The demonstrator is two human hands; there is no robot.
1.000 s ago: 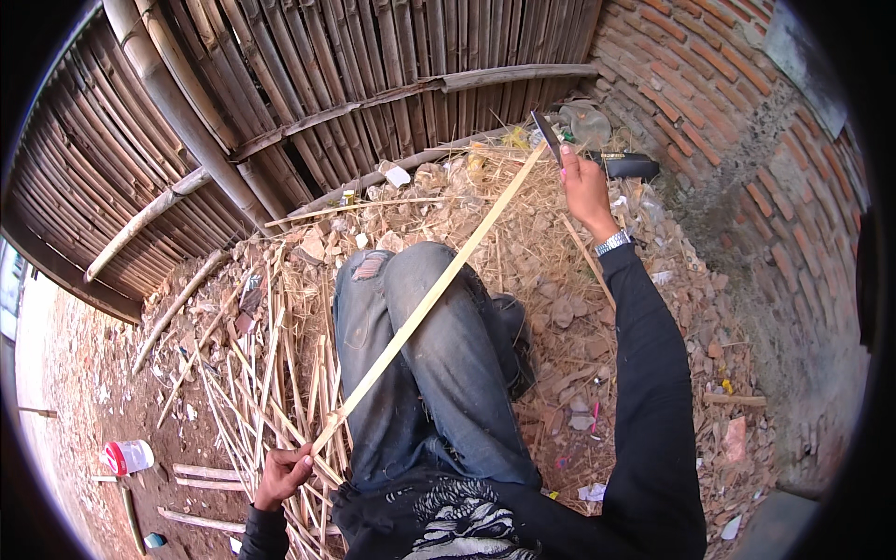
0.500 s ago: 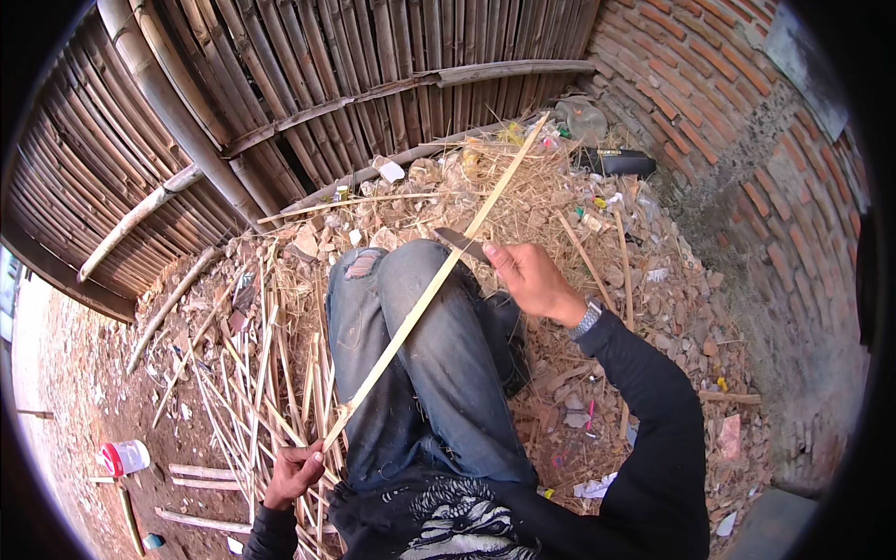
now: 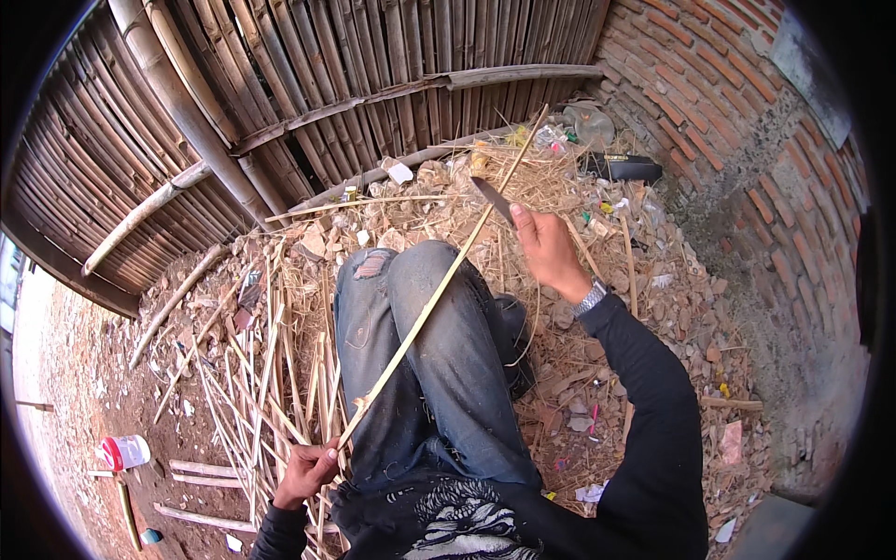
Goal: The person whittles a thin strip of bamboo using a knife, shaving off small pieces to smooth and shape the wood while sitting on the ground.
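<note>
A seated person works a long bamboo strip (image 3: 425, 313) that runs diagonally across the lap, from the lower left up toward the far fence. The left hand (image 3: 306, 469), low beside the left thigh, is closed around the strip's near end. The right hand (image 3: 549, 250), raised past the knees at the end of a black sleeve (image 3: 644, 411) with a wristwatch (image 3: 590, 299), is clenched on the handle of a knife (image 3: 492, 201); the dark blade points up and left and meets the strip about two thirds of the way along it, so most of the strip lies between the two hands and its thin tip reaches on beyond the knife. The strip rests over the right knee of the jeans (image 3: 429, 355) (torn at the left knee).

On the ground to the person's left, a loose pile of cut strips (image 3: 261, 373) fans out over red earth, just beside the left hand. Shavings and rubble (image 3: 597, 373) cover the ground under and to the right of the legs. A bamboo fence (image 3: 308, 84) closes the far side, meeting a brick wall (image 3: 747, 140) on the right. A red-and-white cup (image 3: 126, 452) lies at the left edge of the ground, well apart from both hands.
</note>
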